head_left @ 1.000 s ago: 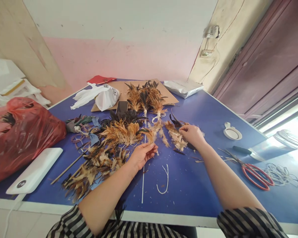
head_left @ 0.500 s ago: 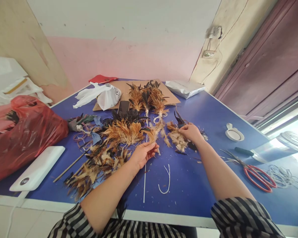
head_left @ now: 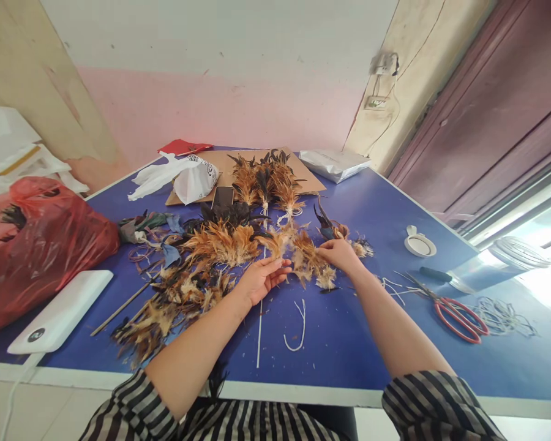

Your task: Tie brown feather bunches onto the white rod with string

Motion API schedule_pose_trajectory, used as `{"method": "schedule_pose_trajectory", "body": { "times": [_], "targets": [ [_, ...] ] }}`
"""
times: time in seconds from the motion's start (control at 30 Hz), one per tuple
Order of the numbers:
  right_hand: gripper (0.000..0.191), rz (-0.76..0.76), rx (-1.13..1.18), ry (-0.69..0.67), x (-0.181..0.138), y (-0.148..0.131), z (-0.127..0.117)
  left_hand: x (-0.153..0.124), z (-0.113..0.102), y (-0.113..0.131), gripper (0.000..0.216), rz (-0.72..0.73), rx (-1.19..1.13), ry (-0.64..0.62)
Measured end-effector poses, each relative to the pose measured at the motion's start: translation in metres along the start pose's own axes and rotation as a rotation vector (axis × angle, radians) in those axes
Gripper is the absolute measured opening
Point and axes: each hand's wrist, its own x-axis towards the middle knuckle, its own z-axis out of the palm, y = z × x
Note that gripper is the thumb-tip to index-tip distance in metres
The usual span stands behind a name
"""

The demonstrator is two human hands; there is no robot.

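Note:
Brown and tan feathers lie spread over a blue table (head_left: 349, 343). My left hand (head_left: 259, 278) is palm up, fingers curled round the lower end of a small feather bunch (head_left: 275, 242) beside a thin white stick (head_left: 260, 318). My right hand (head_left: 337, 253) is closed on a strip of tan feathers (head_left: 308, 260) and holds it close to the left hand. A big loose pile of feathers (head_left: 188, 288) lies left of my left hand. Just below the hands is a short curved piece of white string (head_left: 297, 327).
Red-handled scissors (head_left: 459, 315) and tangled string (head_left: 505, 315) lie at the right, with a small white lid (head_left: 420, 244) behind. A red plastic bag (head_left: 41, 245) and a white flat device (head_left: 59, 309) sit at the left. Cardboard with tied feather bundles (head_left: 266, 177) and a white bag (head_left: 188, 177) are at the back.
My right hand has drawn the strip of tan feathers leftward, close to my left hand. The left hand has stayed nearly in place.

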Motion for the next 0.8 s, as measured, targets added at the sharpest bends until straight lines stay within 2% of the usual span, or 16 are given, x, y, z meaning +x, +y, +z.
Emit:
{"method": "schedule_pose_trajectory", "body": {
  "times": [0.23, 0.33, 0.5, 0.57, 0.67, 0.73, 0.8],
  "targets": [
    [0.011, -0.032, -0.034, -0.024, -0.003, -0.007, 0.021, 0.010, 0.013, 0.006, 0.012, -0.055, -0.076, 0.065],
    [0.013, -0.067, 0.020, 0.010, -0.011, -0.013, 0.024, 0.025, 0.020, 0.003, 0.012, -0.059, -0.068, 0.136],
    [0.014, -0.166, 0.151, 0.029, -0.028, -0.025, 0.024, 0.055, 0.031, -0.004, 0.007, -0.082, -0.072, 0.124],
    [0.019, -0.155, 0.346, -0.016, -0.032, -0.026, 0.022, 0.063, 0.033, -0.004, 0.004, -0.063, -0.080, 0.122],
    [0.036, -0.033, 0.714, -0.131, -0.032, -0.021, 0.018, 0.067, 0.033, -0.001, 0.004, -0.027, -0.081, 0.121],
    [0.043, 0.020, 0.817, -0.252, -0.030, -0.015, 0.017, 0.068, 0.032, 0.001, 0.005, -0.017, -0.083, 0.105],
    [0.038, 0.036, 0.848, -0.354, -0.027, -0.011, 0.018, 0.069, 0.030, 0.002, 0.006, -0.015, -0.088, 0.088]
  ]
}}
